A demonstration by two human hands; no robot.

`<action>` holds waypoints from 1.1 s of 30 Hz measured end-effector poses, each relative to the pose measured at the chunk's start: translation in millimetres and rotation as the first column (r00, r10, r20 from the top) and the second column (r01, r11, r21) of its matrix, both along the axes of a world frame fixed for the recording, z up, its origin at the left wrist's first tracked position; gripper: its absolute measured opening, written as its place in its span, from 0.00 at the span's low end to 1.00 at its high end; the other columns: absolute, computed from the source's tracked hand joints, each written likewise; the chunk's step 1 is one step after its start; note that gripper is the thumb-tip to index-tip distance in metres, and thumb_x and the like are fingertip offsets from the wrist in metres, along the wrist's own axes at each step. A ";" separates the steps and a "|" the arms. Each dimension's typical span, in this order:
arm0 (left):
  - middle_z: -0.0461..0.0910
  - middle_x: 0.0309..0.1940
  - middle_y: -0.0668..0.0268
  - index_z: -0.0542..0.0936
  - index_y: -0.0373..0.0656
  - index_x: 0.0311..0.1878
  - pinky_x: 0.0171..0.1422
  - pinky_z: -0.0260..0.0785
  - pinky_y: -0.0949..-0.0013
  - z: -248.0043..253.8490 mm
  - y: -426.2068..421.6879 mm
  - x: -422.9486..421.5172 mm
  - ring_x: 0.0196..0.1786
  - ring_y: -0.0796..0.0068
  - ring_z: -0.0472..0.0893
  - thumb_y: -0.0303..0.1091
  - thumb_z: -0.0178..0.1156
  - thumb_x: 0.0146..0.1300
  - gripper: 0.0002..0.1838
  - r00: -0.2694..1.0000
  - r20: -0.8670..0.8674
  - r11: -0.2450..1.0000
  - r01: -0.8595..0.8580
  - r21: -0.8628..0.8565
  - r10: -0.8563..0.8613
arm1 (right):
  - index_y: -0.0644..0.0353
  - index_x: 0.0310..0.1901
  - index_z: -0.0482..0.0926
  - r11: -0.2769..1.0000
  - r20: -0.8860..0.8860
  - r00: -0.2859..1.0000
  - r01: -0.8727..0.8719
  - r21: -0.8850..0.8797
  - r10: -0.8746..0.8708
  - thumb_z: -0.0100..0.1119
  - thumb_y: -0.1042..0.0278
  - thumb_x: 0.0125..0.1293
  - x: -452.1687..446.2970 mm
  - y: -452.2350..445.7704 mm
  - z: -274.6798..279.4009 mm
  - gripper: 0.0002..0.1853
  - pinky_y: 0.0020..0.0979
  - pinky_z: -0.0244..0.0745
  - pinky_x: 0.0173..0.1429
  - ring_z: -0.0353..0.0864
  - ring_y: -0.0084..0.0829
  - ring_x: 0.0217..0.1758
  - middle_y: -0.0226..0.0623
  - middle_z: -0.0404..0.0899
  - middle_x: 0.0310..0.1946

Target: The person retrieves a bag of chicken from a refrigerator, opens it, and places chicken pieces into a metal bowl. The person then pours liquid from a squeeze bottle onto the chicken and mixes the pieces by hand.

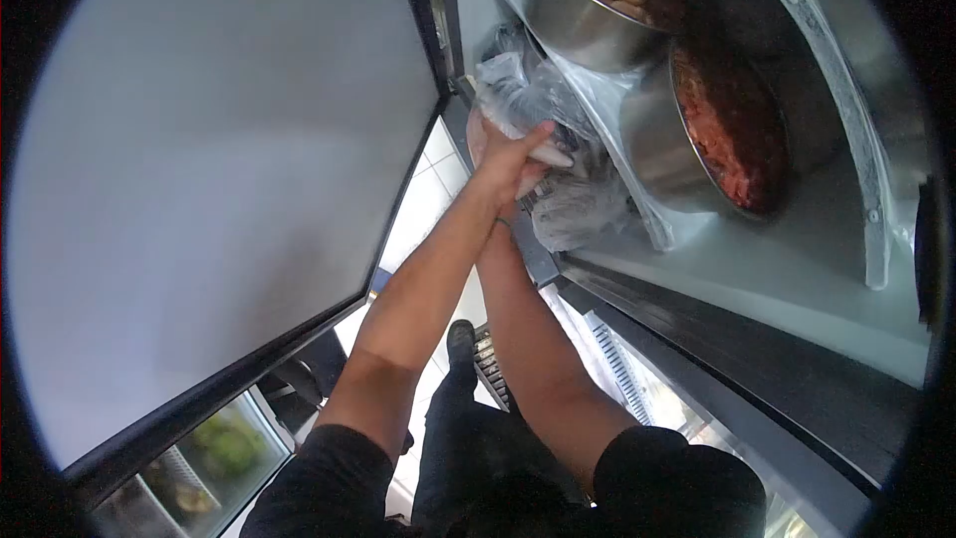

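Note:
Inside the open fridge, at its lower shelf edge, my left hand (510, 157) is closed on a clear plastic bag (533, 95) with its thumb stretched along the top. Something pale shows through the plastic under that hand. My right hand (506, 207), below a green wristband, reaches in behind the left wrist. Its fingers are mostly hidden, so I cannot tell what they hold. Another crumpled plastic bag (578, 211) lies just beside both hands.
Two steel pots (657, 139) of reddish food stand on the shelf (645, 204) above the bags. The fridge door (219, 169) stands wide open on the left. Below are a tiled floor (423, 214) and a metal floor grate (490, 364) near my shoe.

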State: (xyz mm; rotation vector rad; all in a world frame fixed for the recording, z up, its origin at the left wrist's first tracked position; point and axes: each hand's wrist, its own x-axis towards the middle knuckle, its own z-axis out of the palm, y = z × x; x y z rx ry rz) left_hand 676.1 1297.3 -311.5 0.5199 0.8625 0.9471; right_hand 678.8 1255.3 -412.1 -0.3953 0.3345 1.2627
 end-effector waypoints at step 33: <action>0.71 0.68 0.55 0.47 0.47 0.78 0.43 0.85 0.55 1.3 18.3 -10.1 0.58 0.55 0.82 0.50 0.73 0.62 0.53 0.940 -0.333 0.994 0.094 0.049 -0.073 | 0.53 0.76 0.60 0.786 0.791 -0.036 -0.087 -0.612 0.611 0.47 0.47 0.77 42.3 22.4 -98.6 0.32 0.36 0.63 0.75 0.66 0.34 0.74 0.39 0.68 0.71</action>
